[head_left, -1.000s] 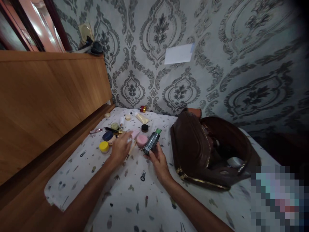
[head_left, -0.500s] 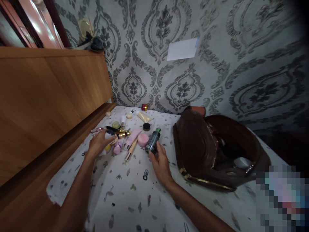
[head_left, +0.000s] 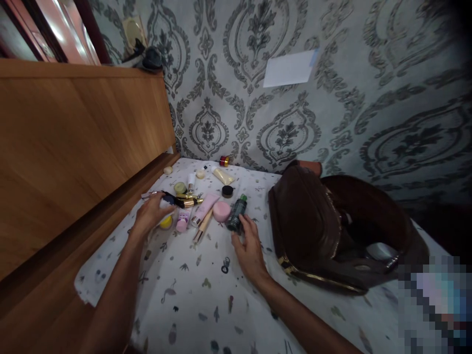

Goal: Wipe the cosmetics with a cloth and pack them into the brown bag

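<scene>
My left hand (head_left: 149, 216) is closed at the left of a cluster of cosmetics, around a small dark blue and white item (head_left: 168, 200) partly hidden by the fingers. A yellow-centred jar (head_left: 166, 222) lies just below it. My right hand (head_left: 251, 250) is open, fingertips at the lower right side of a dark bottle with a green cap (head_left: 236, 214), seemingly touching it. Between the hands lie a pink round jar (head_left: 221, 212), a pink tube (head_left: 205, 209), a small lilac tube (head_left: 183, 221), a wooden-handled brush (head_left: 203, 226) and a gold tube (head_left: 191, 202).
An open brown bag (head_left: 302, 226) stands on the right. Farther back lie a black-lidded jar (head_left: 227, 191), a cream tube (head_left: 223, 175) and a red-and-gold jar (head_left: 224, 161). A wooden panel (head_left: 84, 123) borders the left; patterned wallpaper rises behind.
The view has shifted slightly, moving the scene rightward. A peach round piece seen by my left fingers no longer shows, and the yellow jar is more exposed. My right hand stays beside the bottle.
</scene>
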`<state>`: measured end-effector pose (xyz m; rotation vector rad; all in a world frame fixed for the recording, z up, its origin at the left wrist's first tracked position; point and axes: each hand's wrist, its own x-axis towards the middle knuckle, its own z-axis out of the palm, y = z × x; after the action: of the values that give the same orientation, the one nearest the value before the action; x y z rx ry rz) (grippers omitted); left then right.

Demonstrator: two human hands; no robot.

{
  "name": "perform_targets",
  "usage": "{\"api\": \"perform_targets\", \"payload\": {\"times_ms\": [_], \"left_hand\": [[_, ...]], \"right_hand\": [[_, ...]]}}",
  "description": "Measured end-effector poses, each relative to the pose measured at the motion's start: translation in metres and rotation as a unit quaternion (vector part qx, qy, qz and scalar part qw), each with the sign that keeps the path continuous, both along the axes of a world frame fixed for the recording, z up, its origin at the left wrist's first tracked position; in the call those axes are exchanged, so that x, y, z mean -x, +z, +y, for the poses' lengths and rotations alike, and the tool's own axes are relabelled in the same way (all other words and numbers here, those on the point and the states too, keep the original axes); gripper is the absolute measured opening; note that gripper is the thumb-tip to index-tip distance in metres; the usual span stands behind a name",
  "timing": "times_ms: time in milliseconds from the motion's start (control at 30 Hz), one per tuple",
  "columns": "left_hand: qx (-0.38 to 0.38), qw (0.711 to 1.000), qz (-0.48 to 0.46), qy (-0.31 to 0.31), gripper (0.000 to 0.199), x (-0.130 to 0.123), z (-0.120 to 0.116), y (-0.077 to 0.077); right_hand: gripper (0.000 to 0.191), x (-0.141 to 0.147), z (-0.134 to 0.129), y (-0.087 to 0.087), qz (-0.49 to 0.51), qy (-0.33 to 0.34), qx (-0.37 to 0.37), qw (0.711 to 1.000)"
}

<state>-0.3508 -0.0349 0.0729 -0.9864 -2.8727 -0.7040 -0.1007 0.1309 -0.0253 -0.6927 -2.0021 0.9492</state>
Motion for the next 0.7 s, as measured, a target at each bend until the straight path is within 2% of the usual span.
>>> {"api": "perform_targets", "payload": {"times_ms": [233, 333, 400, 467, 567, 700], "left_hand": [[0.014, 0.999, 0.015, 0.029, 0.049, -0.010, 0.004, 0.010], [-0.037, 0.998, 0.029, 0.051, 0.049, -0.013, 0.002, 0.019], [-0.098, 0.994, 0.029, 0.042, 0.048, -0.020, 0.004, 0.026], [-0.161, 0.987, 0.013, -0.007, 0.044, -0.032, 0.009, 0.032], [-0.220, 0.967, -0.014, -0.127, 0.036, -0.066, 0.022, 0.036], [-0.182, 0.947, 0.002, -0.263, 0.033, -0.119, 0.039, 0.032]], "right_hand": [[0.045, -0.002, -0.001, 0.004, 0.005, 0.003, 0.013, 1.000], [0.042, -0.004, -0.003, 0.009, 0.014, 0.005, 0.010, 1.000], [0.039, -0.006, -0.005, 0.015, 0.028, 0.006, 0.002, 1.000], [0.037, -0.007, -0.009, 0.022, 0.045, 0.023, -0.015, 0.999], [0.041, -0.007, -0.017, 0.030, 0.061, 0.084, -0.047, 0.994], [0.057, -0.007, -0.029, 0.035, 0.078, 0.136, -0.029, 0.987]]}}
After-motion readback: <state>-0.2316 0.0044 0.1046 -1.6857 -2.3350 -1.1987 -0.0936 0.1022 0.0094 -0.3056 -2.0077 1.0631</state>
